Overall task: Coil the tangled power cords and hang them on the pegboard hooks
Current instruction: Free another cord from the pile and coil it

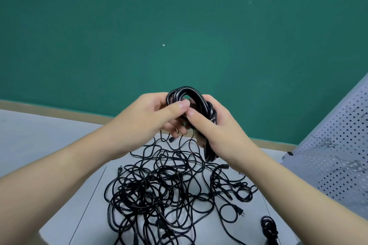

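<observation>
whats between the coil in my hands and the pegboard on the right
In the head view, nothing: only green wall shows between the coiled cord and the pegboard.

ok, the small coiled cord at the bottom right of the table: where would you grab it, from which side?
Probably from above, pinching across the bundled middle of the small coiled cord. It lies flat on the table, clear of the tangled pile, so nothing should drag along. Its lower end is cut off by the frame edge.
</observation>
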`<state>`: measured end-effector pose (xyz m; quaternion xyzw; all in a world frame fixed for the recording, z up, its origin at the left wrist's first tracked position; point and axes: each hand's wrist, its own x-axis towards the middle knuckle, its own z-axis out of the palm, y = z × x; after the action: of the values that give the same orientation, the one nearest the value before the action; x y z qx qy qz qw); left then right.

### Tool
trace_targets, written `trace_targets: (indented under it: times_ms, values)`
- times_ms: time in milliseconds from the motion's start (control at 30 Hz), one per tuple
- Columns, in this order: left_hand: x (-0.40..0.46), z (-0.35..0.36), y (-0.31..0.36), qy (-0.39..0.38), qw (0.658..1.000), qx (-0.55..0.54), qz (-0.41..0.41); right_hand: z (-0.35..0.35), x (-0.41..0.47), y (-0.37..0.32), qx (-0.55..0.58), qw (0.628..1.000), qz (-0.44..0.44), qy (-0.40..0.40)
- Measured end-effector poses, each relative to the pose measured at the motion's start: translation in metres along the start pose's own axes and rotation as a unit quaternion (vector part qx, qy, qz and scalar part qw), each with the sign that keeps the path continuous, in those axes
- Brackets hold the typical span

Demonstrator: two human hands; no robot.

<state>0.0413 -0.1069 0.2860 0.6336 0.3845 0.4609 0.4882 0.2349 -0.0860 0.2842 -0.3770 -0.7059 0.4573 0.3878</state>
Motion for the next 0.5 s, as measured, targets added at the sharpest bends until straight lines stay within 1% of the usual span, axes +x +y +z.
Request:
trace_targets:
  times_ms: [67, 133, 333, 433, 500]
  values:
    - [0.002, 0.003, -0.002, 0.027, 1.0, 0.012, -0.003, 0.003, 0.002, 0.001, -0.046, 0.999, -0.019, 0.013]
    - [0.004, 0.002, -0.002, 0.032, 0.999, 0.023, -0.001, 0.005, 0.004, 0.001, -0.075, 0.996, -0.03, 0.027]
    - [0.003, -0.004, -0.001, 0.022, 0.998, 0.06, -0.005, 0.011, 0.004, 0.002, -0.068, 0.996, -0.036, 0.038]
    - [0.004, -0.002, -0.002, 0.063, 0.997, 0.048, -0.027, 0.016, 0.005, 0.004, -0.063, 0.995, -0.039, 0.066]
    - [0.006, 0.001, -0.001, 0.108, 0.992, 0.055, -0.047, 0.019, 0.005, 0.006, -0.094, 0.99, -0.055, 0.085]
